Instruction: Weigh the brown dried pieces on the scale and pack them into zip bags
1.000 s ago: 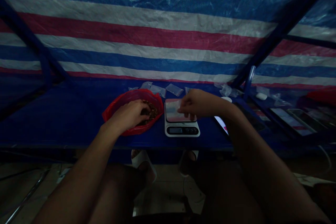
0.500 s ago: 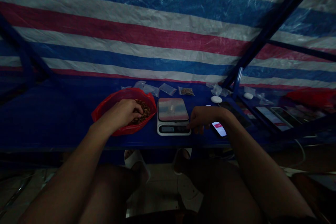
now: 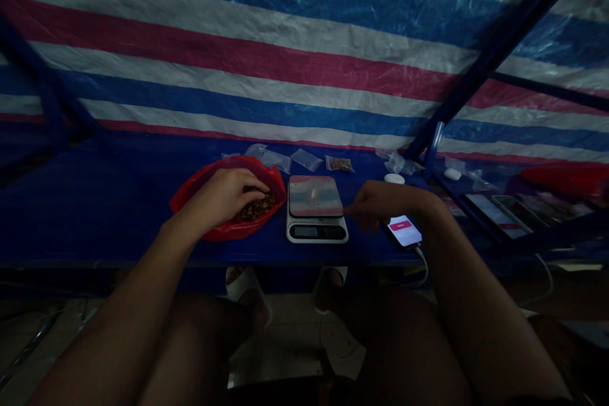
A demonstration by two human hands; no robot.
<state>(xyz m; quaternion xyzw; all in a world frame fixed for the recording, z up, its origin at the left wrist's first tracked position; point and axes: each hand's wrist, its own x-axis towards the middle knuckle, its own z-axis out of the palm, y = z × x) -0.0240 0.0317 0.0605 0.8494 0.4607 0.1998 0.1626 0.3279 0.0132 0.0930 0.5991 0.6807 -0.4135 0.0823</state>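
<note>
**A blue table point(image 3: 85, 216) against a red, white and blue striped tarp point(image 3: 238, 70), under dim light**

Small clear bags point(image 3: 304, 160) lie along the far edge. The left hand point(image 3: 221, 193) is curled around brown granules point(image 3: 257, 208) inside a red plastic bag point(image 3: 223, 233), just left of a digital scale point(image 3: 316, 229). The right hand point(image 3: 378, 203) hangs loose and empty beside the scale, near a lit smartphone point(image 3: 403, 231).
</note>
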